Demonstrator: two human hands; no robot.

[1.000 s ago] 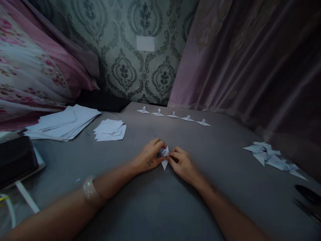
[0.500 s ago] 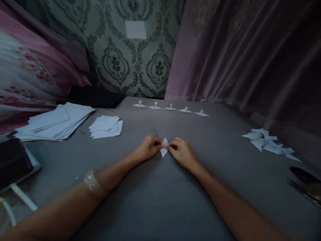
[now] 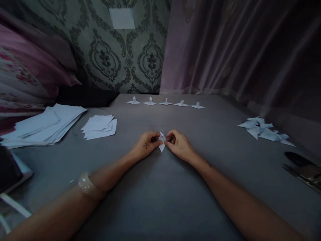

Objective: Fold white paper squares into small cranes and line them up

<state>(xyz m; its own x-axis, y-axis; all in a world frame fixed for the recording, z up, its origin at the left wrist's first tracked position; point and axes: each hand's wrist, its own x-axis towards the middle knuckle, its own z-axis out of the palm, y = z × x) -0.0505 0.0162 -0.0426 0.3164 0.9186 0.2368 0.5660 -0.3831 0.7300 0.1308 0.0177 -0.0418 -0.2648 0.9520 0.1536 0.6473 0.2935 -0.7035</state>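
Observation:
A small folded white paper (image 3: 162,146), diamond-shaped with a pointed lower tip, is pinched between my hands at the middle of the grey table (image 3: 160,194). My left hand (image 3: 145,144) grips its left edge between thumb and fingers. On the opposite edge, my right hand (image 3: 179,144) closes with thumb and forefinger. The curled fingertips partly hide the paper's sides, and narrow flaps stand up at its top. Beyond my hands, a row of several folded paper pieces (image 3: 166,102) with upright centres lines the far part of the table.
To the left lie a stack of large paper sheets (image 3: 67,117) and a smaller pile of paper squares (image 3: 99,125). A heap of folded papers (image 3: 267,131) sits at the right, with scissors (image 3: 301,167) nearer me. A dark device (image 3: 10,169) lies at the left edge.
The view has shifted a little to the right. My fingers have shifted on the folded paper, and its top flaps now look more spread apart. Both hands still hold it.

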